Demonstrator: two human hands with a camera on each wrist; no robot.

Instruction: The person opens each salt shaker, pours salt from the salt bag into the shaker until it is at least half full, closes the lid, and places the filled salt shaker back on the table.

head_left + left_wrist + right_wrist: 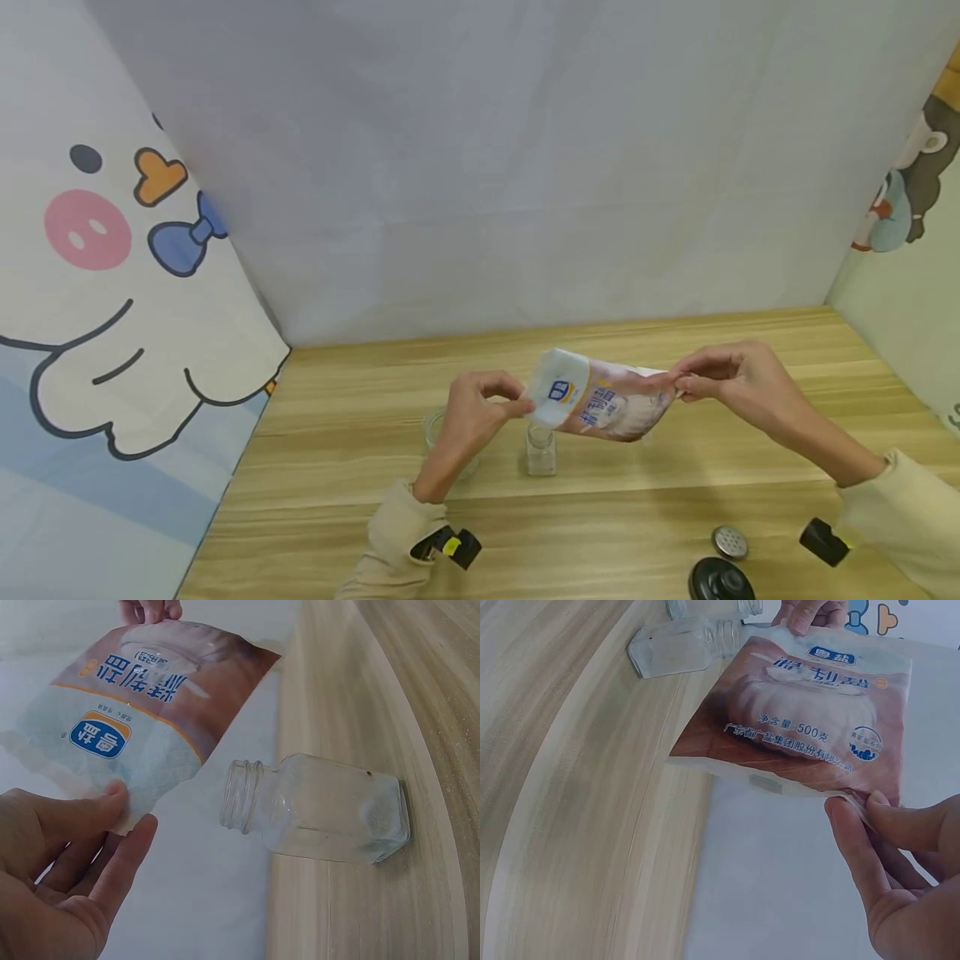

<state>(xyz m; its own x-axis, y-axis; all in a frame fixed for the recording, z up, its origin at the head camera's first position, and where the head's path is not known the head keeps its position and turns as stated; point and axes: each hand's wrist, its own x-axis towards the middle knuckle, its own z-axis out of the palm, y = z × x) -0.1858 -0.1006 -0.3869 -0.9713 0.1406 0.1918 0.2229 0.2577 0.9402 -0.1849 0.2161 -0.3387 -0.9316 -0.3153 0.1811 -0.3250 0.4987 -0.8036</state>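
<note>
A salt bag (611, 400), pale blue at one end and pinkish brown at the other, is held tilted above the table between both hands. My left hand (474, 418) pinches a corner at its pale end. At the brown end, my right hand (753, 392) pinches the opposite corner between thumb and fingers, as the right wrist view shows up close. Below the pale end stands a small square glass jar (337, 810) with a threaded neck and no lid on it. A second, round glass container (433, 427) is partly hidden behind my left hand.
On the table's near right part lie a perforated metal shaker disc (730, 542) and a round black lid (722, 579). The wood-grain table (337, 467) ends at a pale fabric backdrop (525, 208). Printed cartoon panels (90, 333) flank both sides.
</note>
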